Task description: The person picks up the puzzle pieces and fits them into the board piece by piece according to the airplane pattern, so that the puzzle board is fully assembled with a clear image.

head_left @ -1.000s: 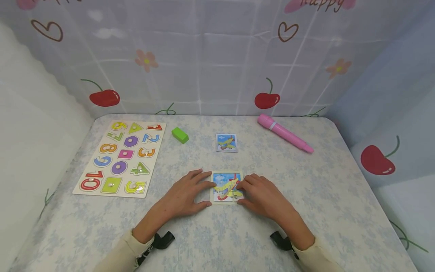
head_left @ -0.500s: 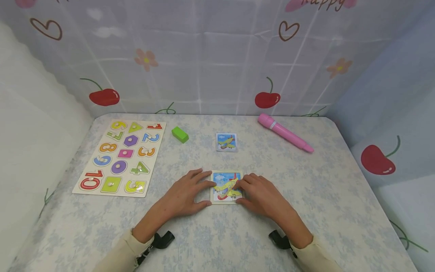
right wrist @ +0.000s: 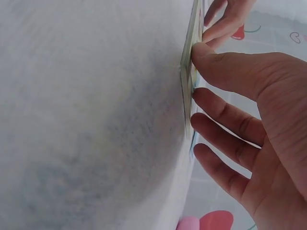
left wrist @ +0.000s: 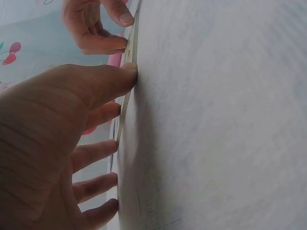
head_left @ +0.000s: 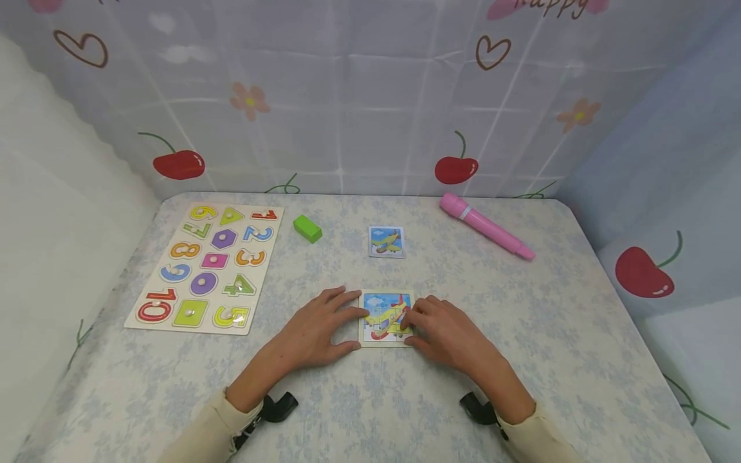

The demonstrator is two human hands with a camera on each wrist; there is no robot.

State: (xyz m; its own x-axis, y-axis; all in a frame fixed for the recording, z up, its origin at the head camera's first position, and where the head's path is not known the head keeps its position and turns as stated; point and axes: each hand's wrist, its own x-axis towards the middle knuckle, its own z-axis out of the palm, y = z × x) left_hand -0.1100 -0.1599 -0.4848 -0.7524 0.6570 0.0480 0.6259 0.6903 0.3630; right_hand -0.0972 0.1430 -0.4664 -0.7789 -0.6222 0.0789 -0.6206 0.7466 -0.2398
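A small square jigsaw puzzle point(head_left: 379, 325) with a yellow airplane on blue sky lies in its pale frame between both hands in the head view. My left hand point(head_left: 315, 331) is spread along the frame's left side, with thumb and fingertips touching its edge. At the lower right of the picture, my right hand point(head_left: 446, 334) has thumb and bent forefinger pinched about a puzzle piece, which the fingers partly hide. The right wrist view has the thumb point(right wrist: 206, 52) right at the board's rim, with the other fingers point(right wrist: 211, 103) close beside it.
Behind the puzzle lies a small airplane picture card point(head_left: 386, 242). A cream number-and-shape board point(head_left: 191, 276) lies at left, near a green block point(head_left: 307, 229). A pink pen-shaped object point(head_left: 489, 228) lies at back right. A cherry-printed curtain point(head_left: 376, 116) hangs behind the table.
The right fingers shift slightly over the lower right of the puzzle. The left hand and the surrounding things stay in place.
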